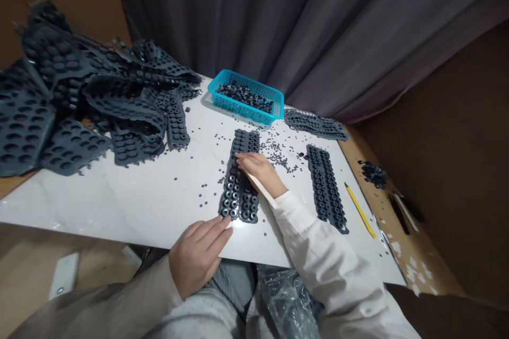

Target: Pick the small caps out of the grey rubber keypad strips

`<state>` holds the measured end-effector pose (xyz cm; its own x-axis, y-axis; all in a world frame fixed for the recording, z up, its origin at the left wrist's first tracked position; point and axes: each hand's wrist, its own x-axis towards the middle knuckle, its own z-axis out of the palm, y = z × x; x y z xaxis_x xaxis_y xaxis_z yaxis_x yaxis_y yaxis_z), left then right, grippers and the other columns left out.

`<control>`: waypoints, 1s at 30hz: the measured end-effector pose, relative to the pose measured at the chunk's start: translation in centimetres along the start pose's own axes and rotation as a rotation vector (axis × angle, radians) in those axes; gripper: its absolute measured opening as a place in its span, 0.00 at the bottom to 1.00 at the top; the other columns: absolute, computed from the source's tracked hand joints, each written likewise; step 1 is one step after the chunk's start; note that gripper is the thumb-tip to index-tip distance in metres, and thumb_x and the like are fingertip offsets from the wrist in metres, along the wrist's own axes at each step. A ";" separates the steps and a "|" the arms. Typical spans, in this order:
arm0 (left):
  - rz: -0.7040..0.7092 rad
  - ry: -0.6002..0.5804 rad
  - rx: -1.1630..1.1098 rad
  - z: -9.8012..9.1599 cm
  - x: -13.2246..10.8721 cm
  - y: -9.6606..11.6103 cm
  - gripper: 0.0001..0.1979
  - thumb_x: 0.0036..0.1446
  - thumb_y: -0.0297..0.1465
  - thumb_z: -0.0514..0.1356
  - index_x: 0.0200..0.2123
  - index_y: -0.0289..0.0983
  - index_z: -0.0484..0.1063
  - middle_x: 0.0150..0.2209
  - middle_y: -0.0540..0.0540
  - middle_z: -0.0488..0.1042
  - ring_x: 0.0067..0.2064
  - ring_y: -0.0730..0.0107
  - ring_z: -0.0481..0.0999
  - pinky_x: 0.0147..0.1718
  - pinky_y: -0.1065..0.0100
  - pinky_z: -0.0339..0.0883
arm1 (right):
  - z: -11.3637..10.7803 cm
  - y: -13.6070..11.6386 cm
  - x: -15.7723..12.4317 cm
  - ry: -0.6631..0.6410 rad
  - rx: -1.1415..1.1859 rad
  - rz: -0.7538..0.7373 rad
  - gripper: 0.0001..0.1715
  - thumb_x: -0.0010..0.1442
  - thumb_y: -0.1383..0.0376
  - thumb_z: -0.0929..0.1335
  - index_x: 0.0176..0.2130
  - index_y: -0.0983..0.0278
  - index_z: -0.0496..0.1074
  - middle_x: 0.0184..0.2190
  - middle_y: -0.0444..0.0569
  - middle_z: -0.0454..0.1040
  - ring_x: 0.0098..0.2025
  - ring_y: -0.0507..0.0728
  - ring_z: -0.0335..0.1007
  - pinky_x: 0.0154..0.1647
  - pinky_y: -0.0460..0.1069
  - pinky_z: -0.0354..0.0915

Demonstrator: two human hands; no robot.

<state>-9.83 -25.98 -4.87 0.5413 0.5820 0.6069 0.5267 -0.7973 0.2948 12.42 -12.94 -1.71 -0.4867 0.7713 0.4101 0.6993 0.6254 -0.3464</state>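
Observation:
A dark grey moulded rubber sheet [227, 198] with rows of round ring-shaped parts lies on the white tabletop in front of me. My left hand [202, 249] rests at its near left corner, fingers stretched out and fingertips touching the edge. Over the middle of the sheet, my right hand [262, 172] is closed around a thin white stick [260, 188], whose tip is hidden at the fingers. Small dark round bits [278, 159] are scattered beside the sheet. To the right lies a second rubber sheet [326, 185] of the same kind.
Behind stands a blue plastic basket [246, 111] holding many small dark parts. A big heap of rubber sheets [91, 100] fills the left side. Another sheet [316, 124] lies back right. A yellow pencil [360, 211] and a pile of black bits [373, 174] are at right.

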 end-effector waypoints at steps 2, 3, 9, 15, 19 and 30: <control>0.004 0.001 0.005 0.1 -0.1 0.0 0.22 0.50 0.18 0.51 0.47 0.33 0.74 0.50 0.41 0.78 0.49 0.60 0.75 0.47 0.60 0.66 | -0.3 0.6 0.4 0.026 0.014 0.023 0.11 0.66 0.65 0.62 0.39 0.62 0.74 0.50 0.56 0.77 0.50 0.61 0.74 0.53 0.59 0.68; 0.005 0.001 0.008 0.1 -0.1 0.0 0.22 0.50 0.18 0.51 0.47 0.33 0.74 0.50 0.41 0.78 0.49 0.60 0.75 0.48 0.60 0.66 | -0.4 0.8 0.6 0.047 0.025 0.041 0.11 0.67 0.65 0.61 0.40 0.62 0.73 0.51 0.57 0.76 0.50 0.62 0.74 0.52 0.60 0.68; -0.009 -0.006 0.013 0.1 -0.1 0.2 0.22 0.50 0.18 0.51 0.47 0.34 0.73 0.50 0.42 0.77 0.50 0.60 0.75 0.48 0.60 0.65 | -0.7 0.3 0.2 0.140 0.183 0.115 0.09 0.67 0.63 0.62 0.43 0.61 0.70 0.48 0.56 0.78 0.52 0.59 0.75 0.50 0.55 0.71; -0.004 -0.014 0.008 -0.1 -0.1 0.3 0.21 0.51 0.19 0.51 0.46 0.33 0.74 0.50 0.42 0.78 0.50 0.60 0.75 0.47 0.60 0.65 | 0.2 -0.1 -0.3 0.119 0.271 0.102 0.09 0.66 0.61 0.64 0.41 0.61 0.72 0.48 0.55 0.78 0.51 0.58 0.76 0.51 0.55 0.71; -0.006 -0.025 0.011 -0.1 0.0 0.3 0.21 0.51 0.19 0.51 0.46 0.33 0.74 0.50 0.42 0.78 0.50 0.60 0.75 0.48 0.60 0.65 | 0.3 0.1 -0.1 0.108 0.250 0.091 0.10 0.66 0.61 0.63 0.41 0.61 0.72 0.47 0.55 0.78 0.50 0.58 0.75 0.51 0.56 0.71; -0.010 0.000 0.006 0.3 -0.2 0.2 0.21 0.50 0.19 0.52 0.47 0.34 0.74 0.50 0.42 0.77 0.50 0.61 0.75 0.48 0.61 0.65 | -0.7 1.7 1.5 0.012 0.124 0.050 0.12 0.67 0.61 0.62 0.39 0.60 0.74 0.48 0.54 0.78 0.47 0.61 0.74 0.52 0.58 0.69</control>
<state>-9.70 -26.22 -5.15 0.5364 0.5896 0.6039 0.5360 -0.7907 0.2959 13.25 -10.83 -1.12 -0.4460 0.8010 0.3994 0.6518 0.5965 -0.4683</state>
